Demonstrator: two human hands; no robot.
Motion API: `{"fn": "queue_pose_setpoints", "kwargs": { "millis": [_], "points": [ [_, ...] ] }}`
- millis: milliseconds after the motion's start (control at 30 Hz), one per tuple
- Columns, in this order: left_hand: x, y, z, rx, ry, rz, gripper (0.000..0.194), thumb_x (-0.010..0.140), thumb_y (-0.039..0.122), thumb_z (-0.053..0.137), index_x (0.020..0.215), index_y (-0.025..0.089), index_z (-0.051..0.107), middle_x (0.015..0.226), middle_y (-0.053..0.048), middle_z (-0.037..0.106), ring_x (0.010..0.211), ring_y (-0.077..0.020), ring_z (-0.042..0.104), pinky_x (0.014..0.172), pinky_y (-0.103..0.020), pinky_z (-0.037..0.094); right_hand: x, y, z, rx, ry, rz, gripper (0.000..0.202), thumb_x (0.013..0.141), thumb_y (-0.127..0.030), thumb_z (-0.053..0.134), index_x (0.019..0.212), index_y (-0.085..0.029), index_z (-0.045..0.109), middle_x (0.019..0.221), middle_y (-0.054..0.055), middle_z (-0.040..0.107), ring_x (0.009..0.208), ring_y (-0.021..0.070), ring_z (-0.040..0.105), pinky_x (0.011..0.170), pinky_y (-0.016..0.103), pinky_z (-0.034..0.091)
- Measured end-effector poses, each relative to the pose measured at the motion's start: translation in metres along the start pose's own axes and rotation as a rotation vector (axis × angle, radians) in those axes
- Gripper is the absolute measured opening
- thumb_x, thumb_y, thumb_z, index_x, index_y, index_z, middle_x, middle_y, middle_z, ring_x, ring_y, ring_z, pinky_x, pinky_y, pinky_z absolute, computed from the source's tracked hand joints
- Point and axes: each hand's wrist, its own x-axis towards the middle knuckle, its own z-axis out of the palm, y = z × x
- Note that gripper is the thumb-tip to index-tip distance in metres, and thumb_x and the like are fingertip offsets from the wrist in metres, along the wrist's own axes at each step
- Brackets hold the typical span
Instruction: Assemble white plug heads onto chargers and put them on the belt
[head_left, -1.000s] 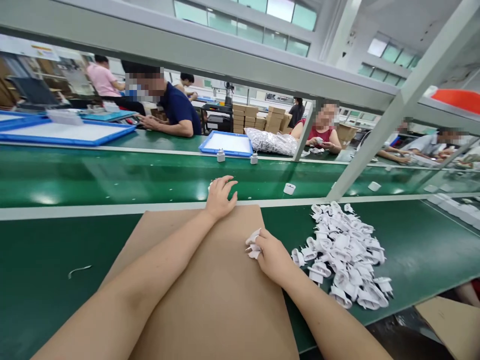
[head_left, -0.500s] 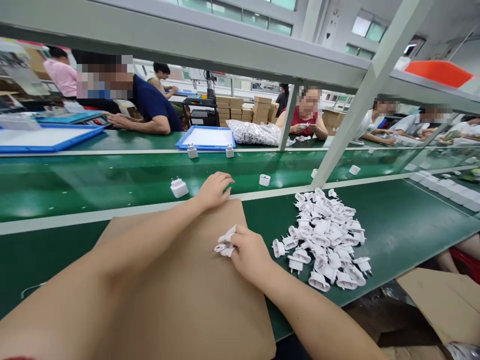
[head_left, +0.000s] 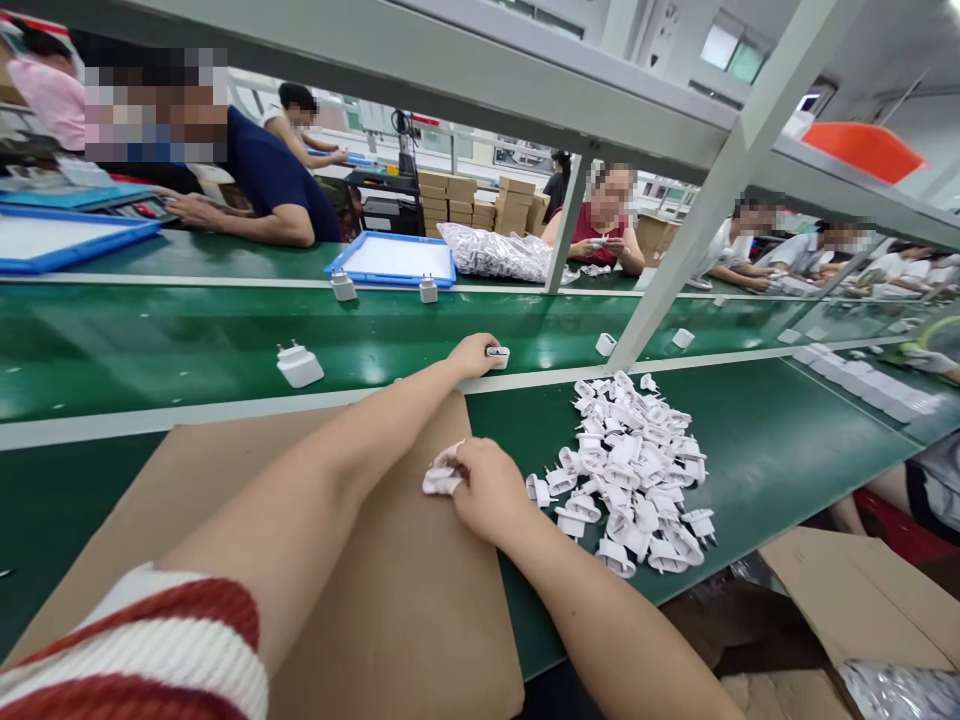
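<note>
My left hand [head_left: 471, 356] reaches out to the green conveyor belt [head_left: 375, 338], its fingers closed on a white charger housing [head_left: 498, 357] with a dark slot in its end. Closer to me, above the brown cardboard [head_left: 420, 570], my right hand [head_left: 489, 490] pinches a small white plug piece [head_left: 441, 480]. White coverings show at the right fingertips and partly blend with that piece. To the right of this hand, a heap of white two-pin plug pieces [head_left: 630, 460] lies on the green bench [head_left: 757, 420].
A pronged white charger [head_left: 300, 365] sits on the belt at left, with two more [head_left: 428, 289] near its far edge. Another housing [head_left: 606, 344] is by the slanted grey post [head_left: 675, 230]. Co-workers sit across the belt. An open carton [head_left: 862, 590] stands lower right.
My left hand has moved right and closed on the charger housing, having been open over the belt's near edge. My right hand keeps its pinch. The view has shifted slightly.
</note>
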Motion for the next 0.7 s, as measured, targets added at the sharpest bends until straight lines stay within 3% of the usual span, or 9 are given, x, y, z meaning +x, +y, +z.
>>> {"fn": "queue_pose_setpoints", "kwargs": {
  "millis": [100, 167, 300, 433, 567, 700],
  "points": [
    [-0.04, -0.012, -0.015, -0.03, 0.047, 0.048, 0.033, 0.083, 0.037, 0.072, 0.111, 0.019, 0.072, 0.119, -0.009, 0.074, 0.108, -0.0281, 0.068, 0.098, -0.038, 0.053, 0.008, 0.004, -0.005, 0.324, 0.181, 0.067, 0.019, 0.082, -0.017, 0.073, 0.1, -0.022, 0.078, 0.099, 0.005, 0.07, 0.087, 0.0199, 0.064, 0.079, 0.032, 0.05],
    [-0.078, -0.022, -0.03, -0.065, 0.084, 0.062, 0.034, 0.083, 0.043, 0.073, 0.108, 0.021, 0.072, 0.115, -0.007, 0.075, 0.104, -0.0269, 0.068, 0.095, -0.038, 0.053, 0.013, 0.004, -0.008, 0.61, 0.213, 0.169, 0.026, 0.078, -0.033, 0.082, 0.1, -0.021, 0.077, 0.094, 0.005, 0.07, 0.079, 0.0182, 0.064, 0.071, 0.031, 0.05],
    [-0.164, -0.033, -0.054, -0.201, 0.075, -0.024, 0.04, 0.08, 0.051, 0.075, 0.107, 0.021, 0.072, 0.108, -0.007, 0.076, 0.093, -0.0252, 0.069, 0.086, -0.038, 0.055, 0.015, -0.002, -0.013, 0.933, 0.11, 0.283, 0.044, 0.062, -0.047, 0.092, 0.091, -0.019, 0.076, 0.085, 0.003, 0.073, 0.075, 0.0167, 0.063, 0.069, 0.029, 0.048],
    [-0.23, -0.028, -0.057, -0.326, 0.008, 0.009, 0.041, 0.082, 0.054, 0.075, 0.106, 0.021, 0.073, 0.105, -0.007, 0.076, 0.09, -0.024, 0.069, 0.081, -0.037, 0.055, 0.012, -0.009, -0.013, 0.981, 0.008, 0.275, 0.039, 0.062, -0.047, 0.092, 0.083, -0.02, 0.074, 0.084, 0.002, 0.074, 0.074, 0.0145, 0.061, 0.071, 0.029, 0.049],
    [-0.261, -0.019, -0.049, -0.395, -0.017, 0.068, 0.04, 0.082, 0.05, 0.078, 0.11, 0.023, 0.073, 0.108, -0.007, 0.074, 0.093, -0.0238, 0.068, 0.083, -0.037, 0.054, 0.01, -0.013, -0.013, 0.859, 0.091, 0.22, 0.039, 0.066, -0.042, 0.09, 0.094, -0.021, 0.074, 0.089, 0.003, 0.074, 0.075, 0.0154, 0.062, 0.07, 0.03, 0.052],
    [-0.263, -0.022, -0.044, -0.345, -0.032, 0.113, 0.038, 0.082, 0.046, 0.079, 0.109, 0.021, 0.073, 0.103, -0.008, 0.073, 0.095, -0.0255, 0.067, 0.082, -0.036, 0.053, 0.011, -0.012, -0.013, 0.736, 0.186, 0.16, 0.048, 0.068, -0.032, 0.084, 0.114, -0.025, 0.072, 0.098, 0.002, 0.072, 0.068, 0.0119, 0.058, 0.063, 0.028, 0.051]
  ]
}}
